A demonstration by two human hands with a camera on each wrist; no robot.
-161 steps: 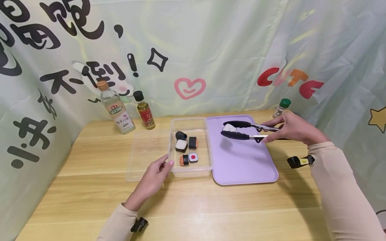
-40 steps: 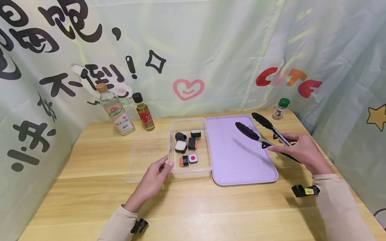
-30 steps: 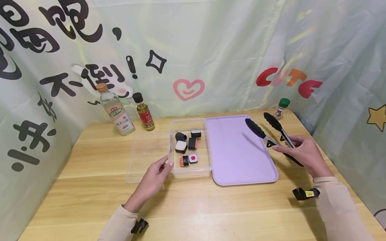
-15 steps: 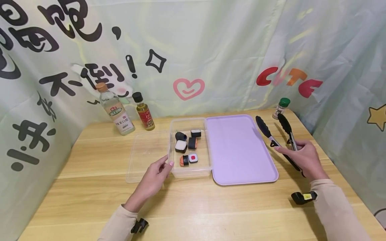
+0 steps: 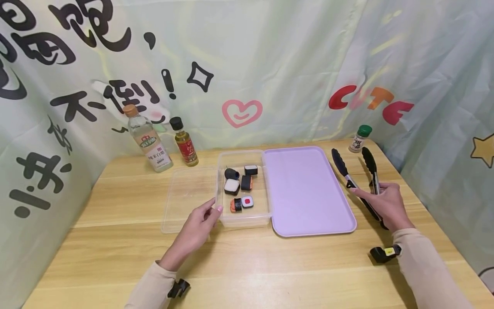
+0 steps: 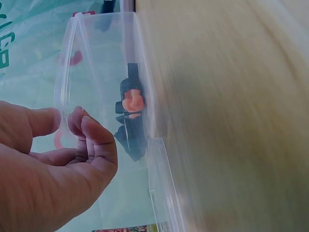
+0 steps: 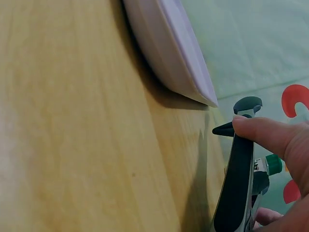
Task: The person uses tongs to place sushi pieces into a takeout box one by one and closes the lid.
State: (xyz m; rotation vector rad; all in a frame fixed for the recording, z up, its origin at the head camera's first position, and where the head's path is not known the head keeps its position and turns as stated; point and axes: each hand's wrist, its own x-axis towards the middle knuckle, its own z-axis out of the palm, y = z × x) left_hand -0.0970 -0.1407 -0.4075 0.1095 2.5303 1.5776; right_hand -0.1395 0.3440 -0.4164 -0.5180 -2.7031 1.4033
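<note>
My left hand [image 5: 198, 225] pinches the near left rim of a clear plastic box [image 5: 245, 221], thumb and fingers on either side of its wall. Inside lie several toy sushi pieces: a white-topped one [image 5: 232, 186], a black-wrapped one with a white top [image 5: 251, 170], a roll with a red centre [image 5: 247, 202] and an orange one with a black band [image 5: 236, 205] among them. To the right of the tray, my right hand [image 5: 387, 208] grips metal tongs [image 5: 339, 162] with black tips. Their arms are spread, with nothing between them, pointing toward the back.
A lilac tray [image 5: 308, 201] lies against the box's right side, its surface bare. The clear lid [image 5: 189, 197] is flat at the box's left. Two bottles, a vinegar bottle [image 5: 150, 148] and a smaller oil bottle [image 5: 185, 146], stand back left; a green-capped shaker [image 5: 359, 139] stands back right.
The white piece earlier held in the tongs over the tray now lies in the box. The tongs, emptied, have moved right and nearer, off the tray. My left hand has stayed put.
</note>
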